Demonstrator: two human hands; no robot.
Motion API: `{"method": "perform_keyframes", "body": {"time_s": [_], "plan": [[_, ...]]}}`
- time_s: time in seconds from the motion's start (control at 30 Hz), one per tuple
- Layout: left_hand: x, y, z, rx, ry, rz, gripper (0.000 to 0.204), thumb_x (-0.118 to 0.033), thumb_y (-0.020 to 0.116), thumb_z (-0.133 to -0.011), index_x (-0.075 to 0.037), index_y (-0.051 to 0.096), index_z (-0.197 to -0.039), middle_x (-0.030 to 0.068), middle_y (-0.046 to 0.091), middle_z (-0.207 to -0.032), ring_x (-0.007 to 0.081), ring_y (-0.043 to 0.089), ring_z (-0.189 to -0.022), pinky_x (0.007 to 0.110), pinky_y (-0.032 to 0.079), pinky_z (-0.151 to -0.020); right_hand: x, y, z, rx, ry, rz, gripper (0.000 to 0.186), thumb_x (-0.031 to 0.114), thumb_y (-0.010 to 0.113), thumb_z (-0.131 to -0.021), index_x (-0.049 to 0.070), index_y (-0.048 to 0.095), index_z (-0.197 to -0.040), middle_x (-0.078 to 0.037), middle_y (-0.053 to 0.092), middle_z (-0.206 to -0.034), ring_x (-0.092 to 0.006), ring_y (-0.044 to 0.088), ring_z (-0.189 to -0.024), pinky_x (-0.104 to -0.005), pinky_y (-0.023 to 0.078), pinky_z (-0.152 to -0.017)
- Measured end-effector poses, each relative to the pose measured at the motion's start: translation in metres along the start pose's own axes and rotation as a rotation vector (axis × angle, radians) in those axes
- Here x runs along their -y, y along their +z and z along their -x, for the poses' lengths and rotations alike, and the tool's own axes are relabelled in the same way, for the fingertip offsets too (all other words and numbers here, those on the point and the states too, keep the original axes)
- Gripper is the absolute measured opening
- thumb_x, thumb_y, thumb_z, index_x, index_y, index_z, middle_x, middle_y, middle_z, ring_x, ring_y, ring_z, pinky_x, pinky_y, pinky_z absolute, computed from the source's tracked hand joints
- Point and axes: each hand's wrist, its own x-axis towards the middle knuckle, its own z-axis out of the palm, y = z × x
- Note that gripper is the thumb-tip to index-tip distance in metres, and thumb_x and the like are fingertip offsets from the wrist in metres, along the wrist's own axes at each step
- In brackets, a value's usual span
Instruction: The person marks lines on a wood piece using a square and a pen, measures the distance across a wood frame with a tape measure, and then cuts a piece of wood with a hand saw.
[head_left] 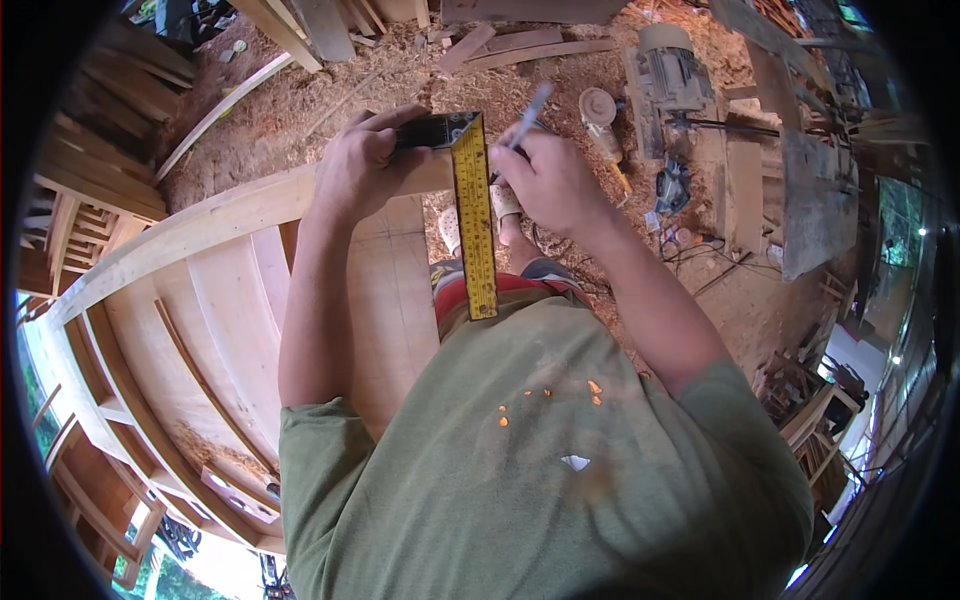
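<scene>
A try square [473,230] with a yellow ruled blade and black stock lies across the end of a pale wooden beam [250,190], its blade pointing down toward my body. My left hand [365,160] grips the stock at the beam's end, thumb and fingers closed on it. Just right of the blade, my right hand [545,175] pinches a slim grey pencil or pen [532,110] held at a slant; its lower tip is hard to make out. The beam edges a large plywood-panelled frame [220,340] on my left.
An electric motor [665,80], an angle grinder [602,120] and a power tool [672,185] lie among sawdust and cables at upper right. Stacked timber [120,100] fills the upper left. Loose boards [520,55] lie ahead, and a weathered panel [815,200] stands at right.
</scene>
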Motion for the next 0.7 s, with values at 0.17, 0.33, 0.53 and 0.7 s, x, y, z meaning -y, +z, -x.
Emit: {"method": "perform_keyframes", "body": {"time_s": [0.17,0.33,0.53,0.7], "plan": [[0.002,-0.001,0.0,-0.001,0.031,-0.033,0.02,-0.02,0.077,-0.078,-0.004,0.076,-0.089,0.0002,0.07,-0.122,0.0278,0.065,-0.09,0.038,0.055,-0.079,-0.008,0.004,-0.011,0.012,0.071,-0.029,0.028,0.025,0.059,-0.096,0.0,0.069,-0.092,-0.019,0.067,-0.075,-0.0358,0.068,-0.071,-0.0449,0.052,-0.068],[-0.001,-0.002,0.0,-0.011,0.028,-0.001,0.019,-0.02,0.077,-0.078,-0.005,0.077,-0.09,-0.0004,0.071,-0.121,0.0282,0.064,-0.088,0.038,0.055,-0.079,-0.015,0.004,-0.019,-0.22,-0.062,-0.217,0.026,0.024,0.062,-0.094,0.0,0.069,-0.099,-0.014,0.071,-0.08,-0.0296,0.07,-0.073,-0.0389,0.054,-0.069],[-0.002,-0.001,0.001,-0.03,0.03,-0.026,0.019,-0.02,0.076,-0.079,-0.004,0.076,-0.088,-0.001,0.07,-0.122,0.0278,0.064,-0.089,0.038,0.055,-0.079,-0.013,0.004,-0.001,-0.243,-0.129,-0.035,0.021,0.019,0.06,-0.095,0.001,0.068,-0.103,-0.014,0.071,-0.081,-0.0272,0.07,-0.072,-0.0384,0.054,-0.066],[-0.001,0.0,0.002,-0.041,0.039,-0.067,0.019,-0.02,0.077,-0.079,-0.001,0.074,-0.082,0.0011,0.07,-0.122,0.0288,0.065,-0.09,0.039,0.055,-0.079,-0.008,0.004,0.047,-0.105,-0.1,-0.076,0.017,0.016,0.061,-0.095,0.001,0.067,-0.101,-0.013,0.066,-0.075,-0.0211,0.069,-0.068,-0.0367,0.052,-0.06]]}}
